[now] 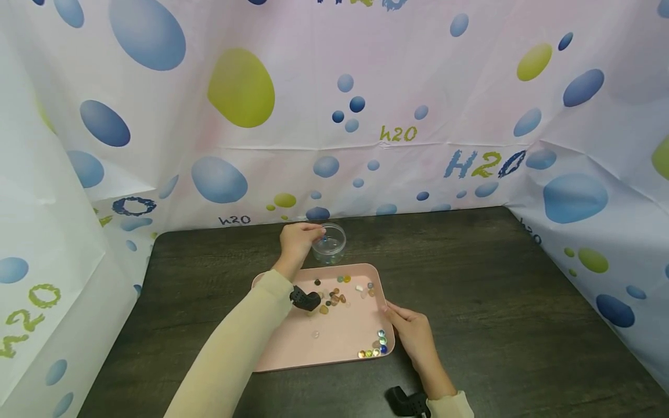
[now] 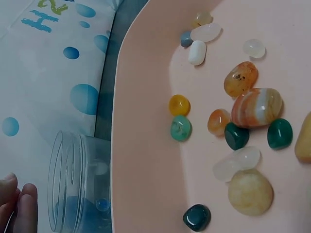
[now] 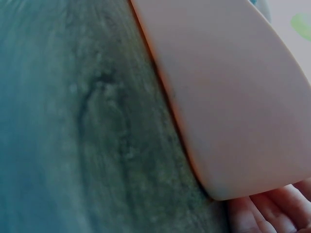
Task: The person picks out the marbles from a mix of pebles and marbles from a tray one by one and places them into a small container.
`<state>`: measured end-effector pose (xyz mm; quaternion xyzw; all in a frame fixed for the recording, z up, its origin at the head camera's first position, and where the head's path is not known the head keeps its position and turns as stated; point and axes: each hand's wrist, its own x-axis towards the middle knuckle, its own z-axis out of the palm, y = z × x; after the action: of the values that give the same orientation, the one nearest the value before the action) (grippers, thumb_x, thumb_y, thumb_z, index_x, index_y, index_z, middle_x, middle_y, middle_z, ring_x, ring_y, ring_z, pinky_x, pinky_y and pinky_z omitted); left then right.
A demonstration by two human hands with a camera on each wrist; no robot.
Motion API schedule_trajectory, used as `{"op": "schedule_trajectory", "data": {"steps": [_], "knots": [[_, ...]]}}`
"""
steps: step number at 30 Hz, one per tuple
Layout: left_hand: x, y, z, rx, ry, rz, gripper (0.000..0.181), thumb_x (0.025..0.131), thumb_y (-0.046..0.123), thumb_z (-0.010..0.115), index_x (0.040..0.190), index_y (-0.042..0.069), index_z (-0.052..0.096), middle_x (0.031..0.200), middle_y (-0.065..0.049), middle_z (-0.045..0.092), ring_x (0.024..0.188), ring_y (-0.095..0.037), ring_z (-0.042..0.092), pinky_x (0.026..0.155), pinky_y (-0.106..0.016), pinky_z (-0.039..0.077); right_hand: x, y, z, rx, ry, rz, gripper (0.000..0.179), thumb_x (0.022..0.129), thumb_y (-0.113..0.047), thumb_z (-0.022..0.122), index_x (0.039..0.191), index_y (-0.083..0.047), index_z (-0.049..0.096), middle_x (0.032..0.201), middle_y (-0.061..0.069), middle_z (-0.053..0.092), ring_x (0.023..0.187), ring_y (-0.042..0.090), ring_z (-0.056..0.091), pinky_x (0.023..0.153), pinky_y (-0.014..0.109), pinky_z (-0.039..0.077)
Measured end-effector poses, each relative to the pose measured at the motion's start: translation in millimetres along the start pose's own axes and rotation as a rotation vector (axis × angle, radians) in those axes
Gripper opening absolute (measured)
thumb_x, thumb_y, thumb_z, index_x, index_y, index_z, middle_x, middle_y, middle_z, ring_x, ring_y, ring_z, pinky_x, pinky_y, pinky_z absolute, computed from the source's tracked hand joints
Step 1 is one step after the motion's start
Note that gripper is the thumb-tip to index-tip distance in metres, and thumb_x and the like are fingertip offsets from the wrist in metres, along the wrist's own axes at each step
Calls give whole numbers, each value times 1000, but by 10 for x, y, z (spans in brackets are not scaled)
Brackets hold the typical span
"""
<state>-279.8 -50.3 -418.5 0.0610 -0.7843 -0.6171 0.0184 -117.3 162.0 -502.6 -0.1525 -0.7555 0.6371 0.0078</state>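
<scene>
My left hand (image 1: pixel 302 237) reaches over the far side of the tray to a clear round jar (image 1: pixel 330 251), its fingertips at the rim. In the left wrist view, those fingertips (image 2: pixel 29 199) are close together by the jar's mouth, with no object showing between them. A small blue ball (image 2: pixel 102 204) shows through the jar's wall. My right hand (image 1: pixel 413 331) grips the right edge of a pink tray (image 1: pixel 334 342). Its curled fingers (image 3: pixel 277 211) show at the tray's edge in the right wrist view. Polished stones, among them a banded orange one (image 2: pixel 257 108), lie scattered in the tray.
Shiny glass marbles (image 1: pixel 383 349) line the tray's near right corner. A pale stone (image 1: pixel 316 334) lies apart near the tray's front. The dark wooden table (image 1: pixel 486 290) extends to both sides. A sheet with blue and green spots (image 1: pixel 313 116) hangs behind it.
</scene>
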Motion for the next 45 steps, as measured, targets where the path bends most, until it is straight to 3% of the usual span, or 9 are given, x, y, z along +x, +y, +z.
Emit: {"op": "schedule_trajectory", "data": {"steps": [6,11,18,21,23,28,36,41,45], "knots": [[-43,15,-7,-1,-33,-28,19,79,16,74,93,3,73,90,-13,72,93,-32,66,85,-37,53,7,1,6,-25,15,-8,39,85,-33,66,113,-6,67,115,12,65,112,26,59,89,38,51],[-124,5,3,-35,-77,-62,20,81,14,72,97,2,72,97,-12,71,93,-26,67,83,-32,54,5,2,5,-15,2,-1,40,86,-34,65,114,-5,66,116,13,64,112,26,59,88,37,51],[-318,-46,57,-216,-195,-143,27,85,8,67,109,-4,66,107,-19,67,94,-20,68,88,-33,51,9,7,5,-3,3,7,44,85,-36,67,114,-4,66,117,14,63,111,26,59,87,36,52],[-449,-67,93,-237,-254,-174,29,85,9,66,112,-2,65,111,-19,65,95,-19,67,91,-36,50,11,12,6,13,-6,14,45,85,-37,66,115,-4,65,118,15,62,111,26,59,86,36,52],[-550,-88,127,-217,-306,-195,29,86,10,66,113,-1,65,111,-18,66,97,-20,67,92,-37,50,8,14,6,24,-13,16,45,85,-37,66,116,-3,65,118,15,62,110,26,59,86,35,52],[-806,-170,220,-51,-418,-200,26,83,19,70,104,5,71,96,-10,72,90,-25,68,76,-36,55,-2,11,-1,44,-27,18,47,85,-39,66,117,-4,65,118,16,62,107,26,62,82,33,54],[-1108,-281,338,-125,-545,-213,26,80,8,72,103,-2,70,100,-11,71,90,-15,68,83,-35,54,-15,-5,-7,40,-34,26,50,84,-42,65,118,-5,64,119,16,62,105,25,62,80,32,54],[-1240,-359,401,-99,-589,-167,21,79,6,71,99,-2,72,96,-12,71,88,-16,69,79,-32,55,-16,-3,-6,30,-27,24,50,84,-43,66,117,-5,65,119,15,62,106,23,61,81,32,54],[-1292,-441,450,-3,-581,-116,15,78,8,73,91,2,75,86,-10,73,80,-13,70,69,-25,56,-7,2,0,40,-29,30,51,83,-43,66,117,-5,64,120,15,61,107,24,61,81,32,54]]}}
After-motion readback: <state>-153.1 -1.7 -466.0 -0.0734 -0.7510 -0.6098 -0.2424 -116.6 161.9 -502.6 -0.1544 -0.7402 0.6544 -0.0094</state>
